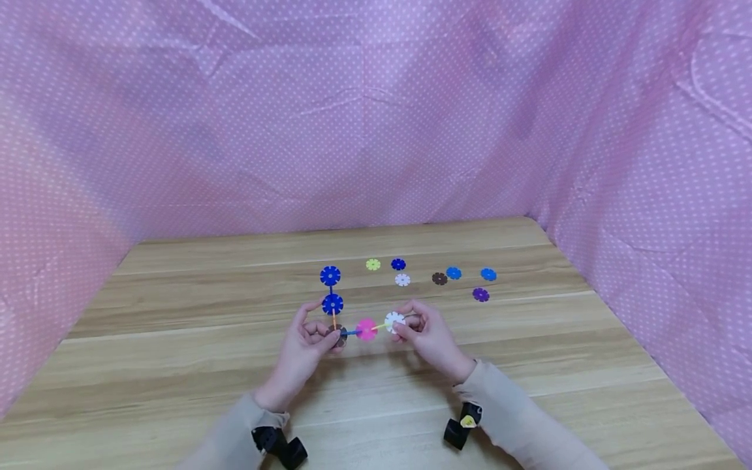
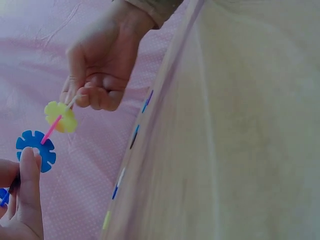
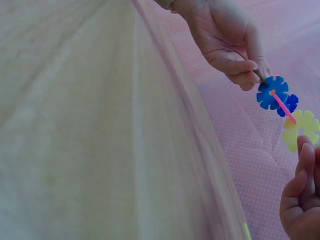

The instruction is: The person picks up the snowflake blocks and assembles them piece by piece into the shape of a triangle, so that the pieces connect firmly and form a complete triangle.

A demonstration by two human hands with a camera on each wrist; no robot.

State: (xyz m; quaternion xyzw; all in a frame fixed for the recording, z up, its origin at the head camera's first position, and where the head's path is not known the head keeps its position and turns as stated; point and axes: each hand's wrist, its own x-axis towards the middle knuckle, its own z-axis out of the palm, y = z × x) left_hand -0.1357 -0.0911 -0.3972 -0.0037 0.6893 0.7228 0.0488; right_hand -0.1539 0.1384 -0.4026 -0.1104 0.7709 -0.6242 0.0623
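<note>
A chain of slotted plastic snowflake discs hangs between both hands above the table, bent at a corner. My left hand [image 1: 305, 343] pinches the brown disc [image 1: 341, 337] at that corner; thumb and fingers cover part of it. From there an orange disc, seen edge-on, leads up to two dark blue discs [image 1: 332, 304]. To the right come a blue disc [image 2: 36, 151], a pink disc [image 1: 366, 329] and a yellow disc [image 2: 61, 117]. At the right end, my right hand [image 1: 431, 336] pinches the white disc [image 1: 395, 321] between thumb and fingers.
Loose discs lie farther back on the wooden table [image 1: 176, 326]: yellow [image 1: 373, 264], dark blue [image 1: 398, 264], white [image 1: 402, 280], brown [image 1: 439, 279], two light blue [image 1: 454, 273] and purple [image 1: 481, 295]. A pink dotted cloth [image 1: 364, 130] stands behind and at the sides.
</note>
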